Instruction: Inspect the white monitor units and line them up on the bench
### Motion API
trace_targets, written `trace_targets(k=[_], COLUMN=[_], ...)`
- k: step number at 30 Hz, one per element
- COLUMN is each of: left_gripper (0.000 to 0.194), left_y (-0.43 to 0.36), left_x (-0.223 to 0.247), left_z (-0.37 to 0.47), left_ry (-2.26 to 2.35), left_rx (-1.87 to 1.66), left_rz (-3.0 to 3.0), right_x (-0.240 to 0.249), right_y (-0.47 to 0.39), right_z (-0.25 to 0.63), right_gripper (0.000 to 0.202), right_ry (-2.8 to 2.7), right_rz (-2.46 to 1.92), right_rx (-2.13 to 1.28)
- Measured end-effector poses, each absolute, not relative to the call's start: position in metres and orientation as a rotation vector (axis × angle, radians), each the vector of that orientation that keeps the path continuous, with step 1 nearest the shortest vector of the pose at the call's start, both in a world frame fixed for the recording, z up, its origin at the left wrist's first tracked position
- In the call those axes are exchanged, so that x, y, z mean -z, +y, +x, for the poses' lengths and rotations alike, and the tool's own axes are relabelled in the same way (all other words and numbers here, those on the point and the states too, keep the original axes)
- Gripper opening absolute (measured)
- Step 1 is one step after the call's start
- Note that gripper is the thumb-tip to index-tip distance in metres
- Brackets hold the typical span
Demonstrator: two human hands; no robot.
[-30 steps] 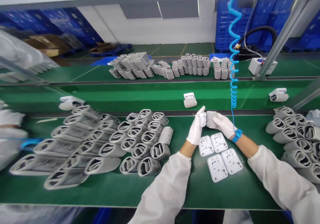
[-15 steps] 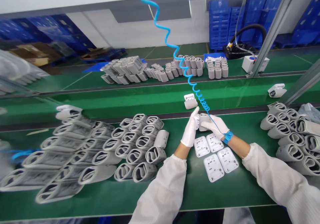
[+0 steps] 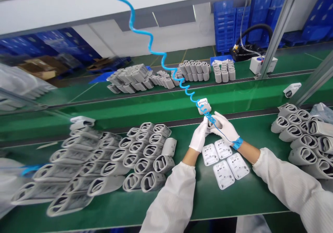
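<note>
Both gloved hands meet at the far edge of the green workbench, closed together around one small assembly. Left hand has its fingers curled onto the near-left side of a white device, thumb pointing up along it. Right hand wraps over a rolled grey cuff pressed against that device, fingers bent across its top; how the two parts join is hidden by the gloves, so it cannot be told. A blue wrist strap circles the right wrist, and its blue coiled cord climbs away up and to the left, passing in front of the held piece. Just below the hands, four white monitor units lie flat on the bench in two pairs. Rows of grey cuffs stand to the left, well apart from the hands, and another finished unit sits just beyond them on the conveyor belt.
</note>
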State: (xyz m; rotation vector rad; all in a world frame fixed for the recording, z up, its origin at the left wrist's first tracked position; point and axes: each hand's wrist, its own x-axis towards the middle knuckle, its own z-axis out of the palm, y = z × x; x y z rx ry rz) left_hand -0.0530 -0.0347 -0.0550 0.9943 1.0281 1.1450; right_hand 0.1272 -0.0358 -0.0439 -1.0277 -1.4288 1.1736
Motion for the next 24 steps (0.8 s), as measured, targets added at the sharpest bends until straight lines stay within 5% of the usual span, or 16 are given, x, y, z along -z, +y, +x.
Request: trace_targets(k=[9,19,24], left_gripper=[0.079,0.059,0.053], left_y=[-0.032,-0.033,-0.028], left_x=[0.054,0.044,0.049], left_z=[-0.07,-0.073,-0.074], left_ry=[0.978,0.967,1.038], left_rx=[-1.067,-1.04,-1.074], left_rz=[1.072,1.201,1.187], right_x=[0.041,0.034,0.029], right_y=[-0.045,-0.049,-0.055], right_z=[0.13,0.123,0.126], right_gripper=[0.039,0.047,0.067], right_ry=[-1.54,-1.573,-1.55], right_rz=[-0.94,-0.844,-0.805], right_rx=[-1.146,-1.209,-1.259])
